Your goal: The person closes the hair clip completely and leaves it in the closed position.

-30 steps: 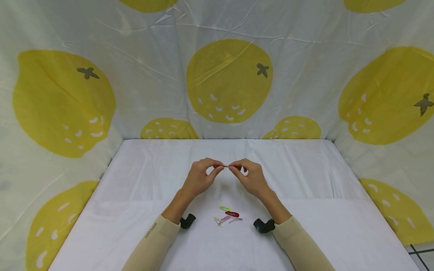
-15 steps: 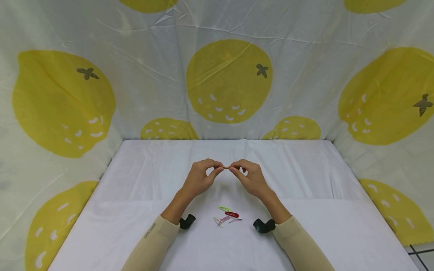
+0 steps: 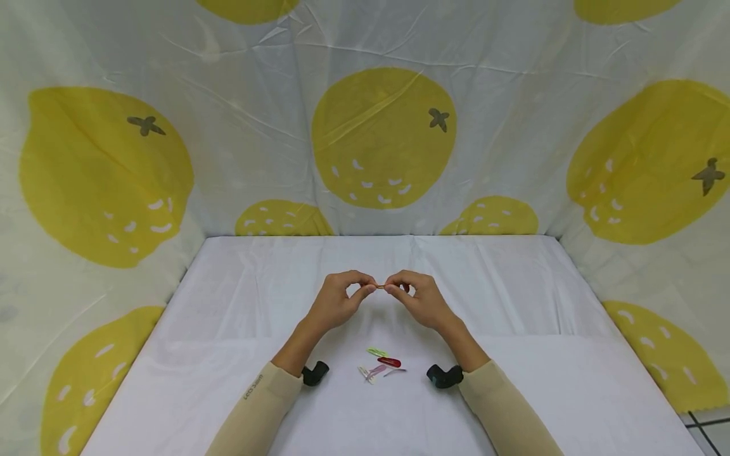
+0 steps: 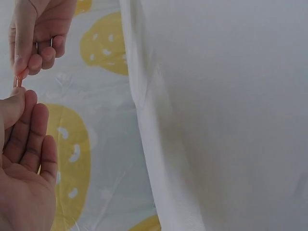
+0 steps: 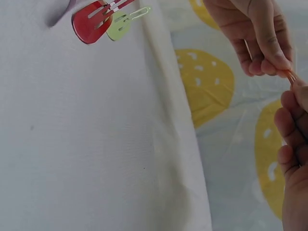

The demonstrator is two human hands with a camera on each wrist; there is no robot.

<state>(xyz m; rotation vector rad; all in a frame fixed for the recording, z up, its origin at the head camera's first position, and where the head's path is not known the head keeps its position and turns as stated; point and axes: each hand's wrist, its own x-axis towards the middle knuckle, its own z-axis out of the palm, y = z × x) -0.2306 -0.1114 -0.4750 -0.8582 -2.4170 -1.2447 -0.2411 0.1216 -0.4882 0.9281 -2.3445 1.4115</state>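
Between the two hands, raised over the far half of the table, is a small orange hair clip (image 5: 292, 77). My left hand (image 3: 335, 299) pinches one end of it with thumb and forefinger. The opposite end is pinched the same way by my right hand (image 3: 422, 301). Fingertips cover most of the clip, and only a short slotted middle part shows. Nearer the body, a loose group of hair clips lies on the table: a red one (image 3: 390, 362), a green one (image 3: 376, 351), a purple one (image 3: 377, 369) and some pale ones beside it.
A white cloth covers the table (image 3: 239, 392). Curtains (image 3: 513, 139) printed with yellow lemons rise along the back and both sides. Black devices sit at the left wrist (image 3: 315, 373) and the right wrist (image 3: 444, 377). Tiled floor (image 3: 710, 430) shows at the lower right.
Both hands have come slightly lower in the head view, still pinching the orange hair clip together. The clips on the table have stayed in place.
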